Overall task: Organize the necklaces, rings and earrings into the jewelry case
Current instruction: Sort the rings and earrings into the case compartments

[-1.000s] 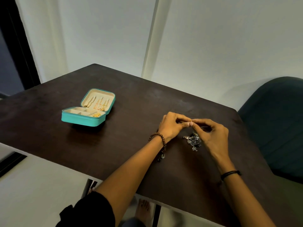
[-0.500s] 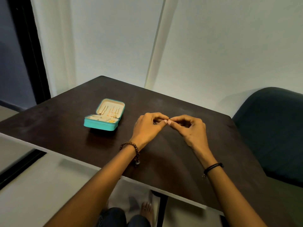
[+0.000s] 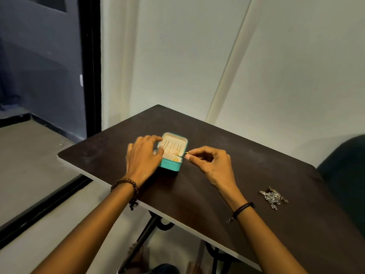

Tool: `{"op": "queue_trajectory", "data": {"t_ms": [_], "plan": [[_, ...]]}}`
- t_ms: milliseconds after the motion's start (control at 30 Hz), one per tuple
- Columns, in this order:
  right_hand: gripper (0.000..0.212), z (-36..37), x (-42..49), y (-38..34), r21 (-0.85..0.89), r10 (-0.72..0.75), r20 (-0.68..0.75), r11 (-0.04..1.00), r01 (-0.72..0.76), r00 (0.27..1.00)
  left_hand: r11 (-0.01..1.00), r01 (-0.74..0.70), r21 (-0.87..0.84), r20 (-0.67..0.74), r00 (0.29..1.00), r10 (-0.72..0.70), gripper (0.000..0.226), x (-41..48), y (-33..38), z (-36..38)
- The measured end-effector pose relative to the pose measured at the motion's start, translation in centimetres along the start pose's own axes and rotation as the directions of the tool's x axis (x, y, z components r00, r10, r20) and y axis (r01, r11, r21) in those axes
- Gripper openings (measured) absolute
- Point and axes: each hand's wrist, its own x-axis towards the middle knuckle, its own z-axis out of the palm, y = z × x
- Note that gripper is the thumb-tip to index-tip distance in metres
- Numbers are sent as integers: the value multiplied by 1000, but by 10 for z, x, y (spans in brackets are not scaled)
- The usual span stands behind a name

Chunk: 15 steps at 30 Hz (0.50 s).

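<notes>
1. A white wall and a dark doorway stand behind a dark brown table (image 3: 217, 204). A dark green chair (image 3: 343, 171) is at its 3 o'clock side.
2. The left hand (image 3: 142, 157) lies with relaxed fingers on the 9 o'clock side of the teal jewelry case (image 3: 171, 166), probably to steady it.
3. The right hand (image 3: 213, 165) is at 3 o'clock of the case and pinches a small gold piece (image 3: 186, 155) between thumb and forefinger.
4. The case stands open. Gold pieces already hang in its lid and some lie in the tray, so I judge the task is partly done.
5. A silver heap (image 3: 273, 197) lies at 4 o'clock, well apart from the case, and is not yet put away.
6. The gold piece is just beside the case rim. It is too small to tell whether it is a ring or an earring.
</notes>
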Motion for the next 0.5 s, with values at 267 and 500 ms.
{"op": "queue_trajectory", "data": {"t_ms": [267, 500], "plan": [[13, 25, 7, 8, -60, 12, 85, 998, -7, 996, 983, 175, -48, 341, 928, -148, 70, -6, -25, -4], [14, 25, -3, 24, -108, 0, 131, 994, 14, 991, 991, 102, -87, 301, 951, -72, 60, -20, -32, 4]]}}
